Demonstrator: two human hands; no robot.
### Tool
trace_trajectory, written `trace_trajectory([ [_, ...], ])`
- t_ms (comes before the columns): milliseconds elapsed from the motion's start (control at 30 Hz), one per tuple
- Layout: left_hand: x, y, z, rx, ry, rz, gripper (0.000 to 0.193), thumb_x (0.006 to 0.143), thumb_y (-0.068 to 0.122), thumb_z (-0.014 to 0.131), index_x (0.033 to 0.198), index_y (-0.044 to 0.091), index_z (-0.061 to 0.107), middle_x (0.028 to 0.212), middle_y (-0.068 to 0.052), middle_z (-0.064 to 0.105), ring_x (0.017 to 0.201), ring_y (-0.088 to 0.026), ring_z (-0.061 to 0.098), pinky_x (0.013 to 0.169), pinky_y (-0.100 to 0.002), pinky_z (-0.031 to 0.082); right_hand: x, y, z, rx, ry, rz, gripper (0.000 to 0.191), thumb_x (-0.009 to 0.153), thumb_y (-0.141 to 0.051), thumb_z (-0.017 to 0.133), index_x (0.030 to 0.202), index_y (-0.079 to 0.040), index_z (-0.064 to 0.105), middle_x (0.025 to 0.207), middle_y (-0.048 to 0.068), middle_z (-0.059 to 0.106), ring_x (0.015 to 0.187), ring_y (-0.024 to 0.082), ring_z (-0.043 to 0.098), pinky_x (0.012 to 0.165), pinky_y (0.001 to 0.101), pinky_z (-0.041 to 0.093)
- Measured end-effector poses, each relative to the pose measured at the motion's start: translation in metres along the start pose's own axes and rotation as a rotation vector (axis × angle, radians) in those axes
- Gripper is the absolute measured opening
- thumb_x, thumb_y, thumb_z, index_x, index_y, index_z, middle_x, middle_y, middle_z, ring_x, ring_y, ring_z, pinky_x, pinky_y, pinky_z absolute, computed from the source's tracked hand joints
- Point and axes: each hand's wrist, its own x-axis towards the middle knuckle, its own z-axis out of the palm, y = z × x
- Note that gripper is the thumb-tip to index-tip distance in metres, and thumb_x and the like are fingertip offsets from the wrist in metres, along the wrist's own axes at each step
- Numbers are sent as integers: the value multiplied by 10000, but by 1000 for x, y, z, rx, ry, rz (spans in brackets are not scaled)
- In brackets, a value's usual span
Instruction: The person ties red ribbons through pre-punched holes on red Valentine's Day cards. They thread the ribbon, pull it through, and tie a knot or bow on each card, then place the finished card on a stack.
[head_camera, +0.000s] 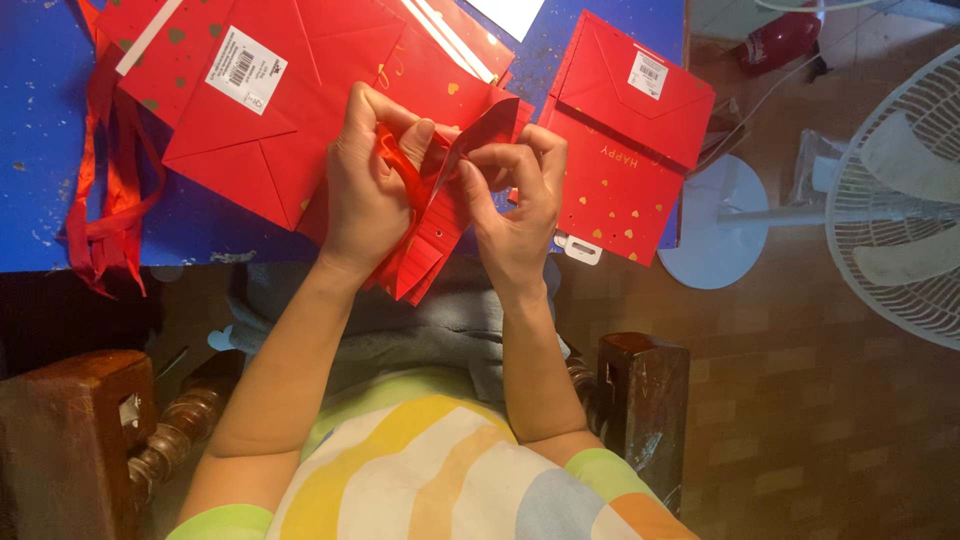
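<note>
Seen from the head camera: left hand (368, 185) pinching a red ribbon handle (403, 168) between thumb and fingers, right hand (515, 205) pinching the top edge of a folded red paper gift bag (432, 232), held above the lap at the near edge of the blue table (35, 120). Judged to be the threading of the ribbon through the bag's punched hole, calling next for a firm grip on the edge and a straight pull of the ribbon end. Counted: one bag in hand, at least two more flat red bags on the table, one at left (250, 110), one at right (625, 140); one bundle of loose red ribbons (105, 200); one white standing fan (900, 200) on the floor.
</note>
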Motion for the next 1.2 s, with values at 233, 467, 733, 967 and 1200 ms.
trace_trajectory([
  [233, 2, 6, -1, -219, 56, -243, 158, 1104, 149, 546, 1064, 52, 428, 995, -101, 737, 754, -152, 768, 615, -270, 632, -5, 4, -2, 34, -7, -11, 116, 948, -24, 738, 1030, -41, 658, 1169, 35, 491, 876, 95, 546, 796, 266, 488],
  [467, 2, 34, -25, 91, -25, 38, 358, 1039, -26, 565, 1358, 15, 408, 1391, -161, 553, 1220, -224, 659, 961, -306, 605, -3, 14, -10, 191, -27, 136, 145, 1013, -45, 643, 1154, -16, 655, 1286, 53, 475, 896, 77, 608, 807, 247, 520],
  [733, -35, 73, -47, 715, -112, 170, 225, 913, 120, 811, 1120, 160, 733, 1061, -32, 625, 1129, -250, 571, 995, -416, 466, -3, 11, -20, 166, -12, 80, 259, 978, 1, 508, 1169, 13, 683, 1430, 78, 477, 1152, 141, 554, 902, 288, 510],
  [967, -49, 52, -35, 775, -140, 214, 232, 824, 319, 888, 967, 171, 779, 992, 11, 600, 1064, -230, 536, 958, -434, 369, -35, 1, -36, 114, -181, 86, 87, 981, -57, 645, 1014, -6, 707, 1256, 57, 507, 1203, 192, 523, 1082, 328, 437],
  [1200, -49, 39, -24, 697, -127, 169, 156, 866, 253, 867, 960, 171, 774, 960, 16, 590, 1037, -219, 542, 946, -428, 374, -54, 2, -24, 159, -228, 174, 85, 937, -80, 747, 951, -27, 682, 1114, 30, 505, 1100, 166, 533, 1027, 299, 433],
])
